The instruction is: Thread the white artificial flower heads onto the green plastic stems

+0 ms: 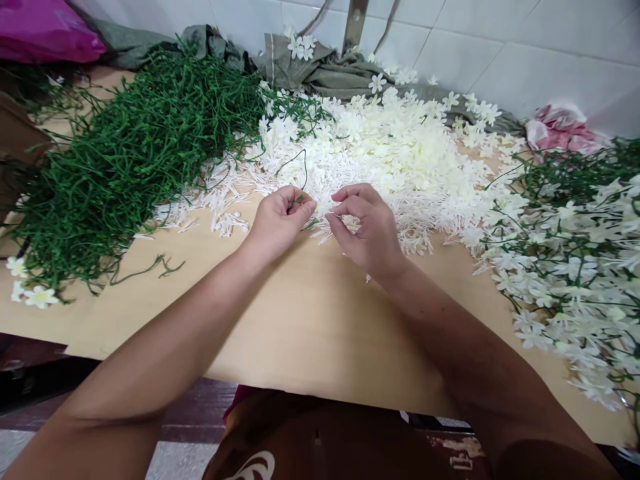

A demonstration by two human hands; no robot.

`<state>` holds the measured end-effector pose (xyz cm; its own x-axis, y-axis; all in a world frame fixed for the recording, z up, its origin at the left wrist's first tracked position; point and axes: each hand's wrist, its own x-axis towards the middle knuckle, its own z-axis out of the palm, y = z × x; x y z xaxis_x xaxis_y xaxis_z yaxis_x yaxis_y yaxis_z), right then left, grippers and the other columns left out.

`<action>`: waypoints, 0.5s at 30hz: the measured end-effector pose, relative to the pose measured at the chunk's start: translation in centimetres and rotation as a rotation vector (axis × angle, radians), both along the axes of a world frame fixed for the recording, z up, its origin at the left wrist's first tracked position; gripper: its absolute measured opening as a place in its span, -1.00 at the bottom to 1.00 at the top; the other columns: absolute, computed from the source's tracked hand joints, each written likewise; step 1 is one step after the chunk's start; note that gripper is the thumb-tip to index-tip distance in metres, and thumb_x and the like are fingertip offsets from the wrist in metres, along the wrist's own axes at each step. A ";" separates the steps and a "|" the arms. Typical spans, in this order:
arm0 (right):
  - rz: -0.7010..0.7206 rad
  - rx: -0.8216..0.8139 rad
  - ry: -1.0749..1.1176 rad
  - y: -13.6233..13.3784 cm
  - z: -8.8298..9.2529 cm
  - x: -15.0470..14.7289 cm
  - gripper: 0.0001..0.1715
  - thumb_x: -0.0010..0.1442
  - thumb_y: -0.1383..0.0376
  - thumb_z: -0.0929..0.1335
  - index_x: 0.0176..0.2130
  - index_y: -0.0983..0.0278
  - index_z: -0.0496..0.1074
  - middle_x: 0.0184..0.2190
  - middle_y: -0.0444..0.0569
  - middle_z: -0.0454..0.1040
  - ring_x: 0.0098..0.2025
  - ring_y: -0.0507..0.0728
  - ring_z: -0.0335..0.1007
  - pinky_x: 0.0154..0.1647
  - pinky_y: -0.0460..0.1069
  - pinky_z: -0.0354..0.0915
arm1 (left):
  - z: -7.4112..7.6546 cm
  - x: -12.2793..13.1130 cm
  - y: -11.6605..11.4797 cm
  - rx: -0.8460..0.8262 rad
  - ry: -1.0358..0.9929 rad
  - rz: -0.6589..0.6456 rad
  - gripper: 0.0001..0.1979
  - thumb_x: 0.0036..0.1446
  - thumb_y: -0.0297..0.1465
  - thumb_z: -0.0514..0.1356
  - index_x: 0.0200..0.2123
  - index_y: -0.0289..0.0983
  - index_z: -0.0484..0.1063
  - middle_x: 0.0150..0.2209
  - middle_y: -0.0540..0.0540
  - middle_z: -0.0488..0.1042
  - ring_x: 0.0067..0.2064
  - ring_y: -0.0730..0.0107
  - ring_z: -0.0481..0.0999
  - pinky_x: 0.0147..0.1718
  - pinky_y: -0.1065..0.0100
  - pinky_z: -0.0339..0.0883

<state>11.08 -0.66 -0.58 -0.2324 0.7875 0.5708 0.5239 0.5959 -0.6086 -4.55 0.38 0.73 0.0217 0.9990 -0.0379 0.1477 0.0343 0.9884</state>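
Observation:
My left hand (278, 220) is closed in a pinch on a thin green plastic stem (301, 175) that loops up over the white pile. My right hand (365, 223) is closed, its fingertips pinching a small white flower piece (331, 210) right next to the left hand's fingers. Both hands hover at the near edge of a big heap of loose white artificial flowers (395, 150) on the wooden tabletop (310, 320).
A large tangle of green stems (130, 153) covers the left side. Assembled stems with white flowers (570, 247) lie at the right. Grey-green cloth (340, 73) and pink bags (43, 30) sit by the tiled wall. Several finished flowers (30, 287) lie at the left edge.

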 end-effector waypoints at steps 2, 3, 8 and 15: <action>-0.022 0.022 -0.005 0.1 -0.5 -0.1 -0.91 0.12 0.36 0.31 -0.44 0.25 0.34 -0.22 0.07 0.42 -0.14 0.13 0.41 -0.16 0.07 0.39 | 0.0 0.2 -0.1 -0.015 0.001 -0.014 -0.90 -0.01 -0.50 0.17 -0.53 -0.30 0.29 -0.64 0.11 0.16 -0.57 0.60 0.10 -0.57 0.47 -0.04; -0.027 0.014 0.005 0.1 -0.7 -0.1 -0.91 0.12 0.36 0.31 -0.43 0.25 0.34 -0.21 0.08 0.42 -0.14 0.14 0.41 -0.17 0.06 0.40 | 0.0 0.3 -0.1 -0.018 0.003 -0.019 -0.89 -0.02 -0.49 0.18 -0.53 -0.30 0.29 -0.64 0.11 0.16 -0.57 0.60 0.11 -0.57 0.47 -0.04; 0.014 -0.130 0.098 0.1 -1.0 -0.1 -0.88 0.13 0.32 0.32 -0.44 0.26 0.35 -0.17 0.10 0.44 -0.16 0.10 0.44 -0.20 0.04 0.44 | 0.0 0.4 -0.2 -0.020 0.001 -0.047 -0.89 -0.02 -0.48 0.18 -0.53 -0.30 0.29 -0.65 0.11 0.17 -0.58 0.60 0.10 -0.57 0.46 -0.03; 0.133 -0.390 0.386 0.7 -1.7 -0.2 -0.84 0.06 0.27 0.38 -0.46 0.28 0.33 -0.30 -0.03 0.47 -0.29 0.02 0.43 -0.31 -0.03 0.42 | 0.5 0.3 -0.4 -0.046 -0.054 -0.138 -0.89 -0.07 -0.44 0.22 -0.51 -0.32 0.31 -0.66 0.13 0.19 -0.62 0.65 0.08 -0.61 0.47 -0.06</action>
<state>10.88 0.08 -2.32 -0.1762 0.9352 0.3070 0.1554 0.3344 -0.9295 -4.29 0.00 1.25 0.1623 0.9836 -0.0789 0.1010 0.0630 0.9929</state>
